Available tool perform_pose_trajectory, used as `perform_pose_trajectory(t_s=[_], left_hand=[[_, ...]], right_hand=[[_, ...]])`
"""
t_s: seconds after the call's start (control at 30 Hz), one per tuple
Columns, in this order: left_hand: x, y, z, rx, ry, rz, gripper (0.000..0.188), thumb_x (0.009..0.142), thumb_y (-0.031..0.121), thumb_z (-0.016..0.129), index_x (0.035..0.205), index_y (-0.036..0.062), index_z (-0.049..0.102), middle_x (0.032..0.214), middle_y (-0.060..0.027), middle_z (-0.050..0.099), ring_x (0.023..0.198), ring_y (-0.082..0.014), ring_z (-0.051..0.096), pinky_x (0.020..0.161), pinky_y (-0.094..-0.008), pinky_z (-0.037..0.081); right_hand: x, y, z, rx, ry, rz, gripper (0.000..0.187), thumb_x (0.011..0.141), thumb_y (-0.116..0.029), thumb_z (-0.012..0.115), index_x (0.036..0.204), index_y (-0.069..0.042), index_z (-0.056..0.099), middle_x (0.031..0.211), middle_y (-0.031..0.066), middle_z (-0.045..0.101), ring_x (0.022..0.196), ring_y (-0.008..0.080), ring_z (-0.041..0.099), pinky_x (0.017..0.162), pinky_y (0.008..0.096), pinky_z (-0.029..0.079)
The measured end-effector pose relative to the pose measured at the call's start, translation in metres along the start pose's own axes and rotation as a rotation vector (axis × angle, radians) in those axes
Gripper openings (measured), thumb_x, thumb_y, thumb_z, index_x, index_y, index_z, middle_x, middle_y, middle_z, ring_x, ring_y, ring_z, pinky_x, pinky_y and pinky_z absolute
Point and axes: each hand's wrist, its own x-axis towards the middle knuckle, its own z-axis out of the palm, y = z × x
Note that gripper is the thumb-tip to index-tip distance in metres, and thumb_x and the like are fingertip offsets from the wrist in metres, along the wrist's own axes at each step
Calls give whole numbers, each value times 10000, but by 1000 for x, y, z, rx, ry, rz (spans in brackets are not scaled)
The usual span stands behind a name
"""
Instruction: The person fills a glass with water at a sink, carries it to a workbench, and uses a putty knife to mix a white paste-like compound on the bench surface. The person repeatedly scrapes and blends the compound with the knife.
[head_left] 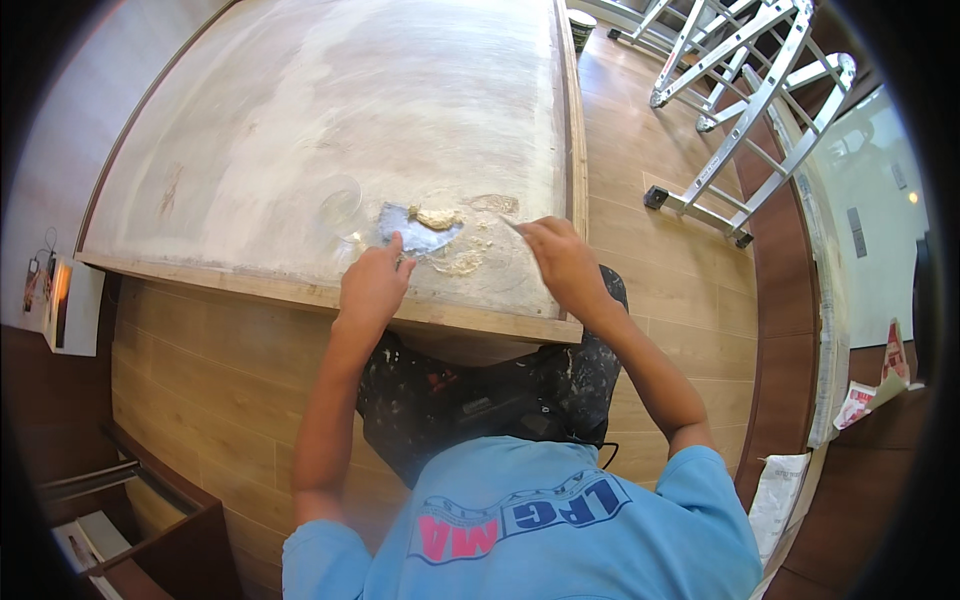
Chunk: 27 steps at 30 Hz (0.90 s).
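A large pale, putty-smeared panel (330, 110) with a wooden edge lies in front of me. On its near part rests a crumpled-edged, bluish-grey sheet (425, 238) carrying a lump of cream putty (437, 217). My left hand (373, 285) reaches over the near edge, its index finger stretched onto the sheet and the thumb apart. My right hand (566, 265) is closed on a thin, flat tool (508, 222), like a small putty knife, mostly hidden by the fingers. Its tip is close to a rough beige patch (494, 204). Crumbs and smears of putty surround the sheet.
A clear round container (341, 199) stands left of the sheet. Beyond the panel's right edge, a folding aluminium ladder (755, 120) stands on the wood-look floor (660, 300). A bucket (581, 28) sits at the far right corner. An open drawer (150, 510) is at lower left.
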Motion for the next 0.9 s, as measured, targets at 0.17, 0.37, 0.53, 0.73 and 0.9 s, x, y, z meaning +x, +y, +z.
perform_pose_trajectory(t_s=[0.17, 0.37, 0.53, 0.73, 0.9], left_hand=[[-10, 27, 2, 49, -135, 15, 505, 1084, 362, 718, 1498, 74, 701, 1127, -272, 783, 1097, -466, 748, 942, -551, 588], [-37, 20, 1, -107, -220, 25, 529, 1073, 376, 738, 1476, 34, 720, 1175, -299, 781, 1133, -473, 732, 963, -522, 588], [-62, 6, 11, -426, -79, -18, 569, 1088, 353, 754, 1541, 19, 675, 1244, -285, 796, 1095, -376, 767, 960, -437, 580], [-76, 24, 45, -750, -24, -95, 609, 1102, 338, 748, 1595, 3, 624, 1082, -164, 759, 891, -211, 676, 818, -351, 550], [-81, 41, 62, -925, 41, -173, 611, 1105, 344, 741, 1593, -3, 618, 1153, -258, 785, 988, -253, 760, 939, -376, 574]], right_hand=[[18, -43, 38, -390, -393, -385, 188, 1024, -143, 663, 1135, -67, 795, 1186, 101, 763, 1192, 321, 690, 985, 474, 559], [68, -12, 67, -253, -546, -185, 173, 1019, -154, 655, 1076, -81, 801, 1143, 155, 766, 1164, 368, 722, 965, 528, 573], [77, 20, 59, 291, -148, 165, 363, 1197, -261, 547, 1134, 39, 740, 996, 124, 709, 921, 287, 675, 871, 422, 534], [58, 3, 56, 597, 244, 287, 426, 1236, -296, 501, 1017, 38, 649, 809, 36, 551, 776, 131, 469, 716, 356, 448], [36, -35, 54, 584, 403, 258, 411, 1254, -279, 469, 1270, 57, 703, 932, 34, 663, 879, 105, 572, 799, 300, 480]])
